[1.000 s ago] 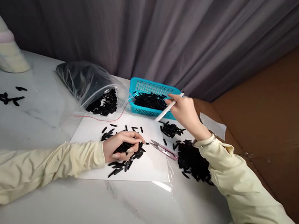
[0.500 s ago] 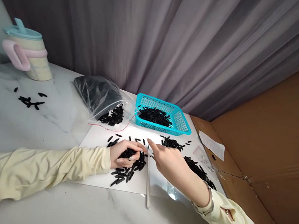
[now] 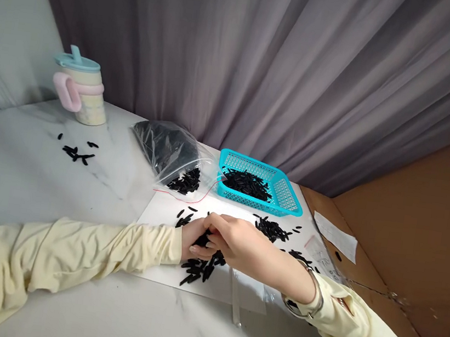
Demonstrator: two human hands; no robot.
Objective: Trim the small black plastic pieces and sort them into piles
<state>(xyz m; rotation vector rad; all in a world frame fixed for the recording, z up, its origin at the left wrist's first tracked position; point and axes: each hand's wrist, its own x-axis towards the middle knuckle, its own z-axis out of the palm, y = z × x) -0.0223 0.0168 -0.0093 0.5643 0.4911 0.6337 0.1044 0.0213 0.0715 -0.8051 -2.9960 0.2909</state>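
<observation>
My left hand (image 3: 191, 238) is curled, palm up, over the white sheet (image 3: 162, 207), with some slim black seeds (image 3: 203, 238) in it. Its fingers are partly covered by my right hand (image 3: 232, 238), which reaches across from the right. The right fingers are bent and closed together against the left hand; whatever they pinch is hidden. Below both hands lies a loose pile of the same black seeds (image 3: 203, 269). A narrow clear strip (image 3: 236, 300) runs along the sheet under my right wrist, its near end past the sheet's edge.
A turquoise basket (image 3: 293, 199) of black seeds stands behind the hands, beside an open zip bag (image 3: 165, 149) spilling more. Another seed pile (image 3: 272, 229) lies to the right. A lidded cup (image 3: 89, 95) is at the back left; cardboard (image 3: 416, 227) borders the right side.
My right hand has moved left from the clear strip onto my left hand, and its pointing finger has bent in. The left hand stays curled around seeds. The camera view has shifted left.
</observation>
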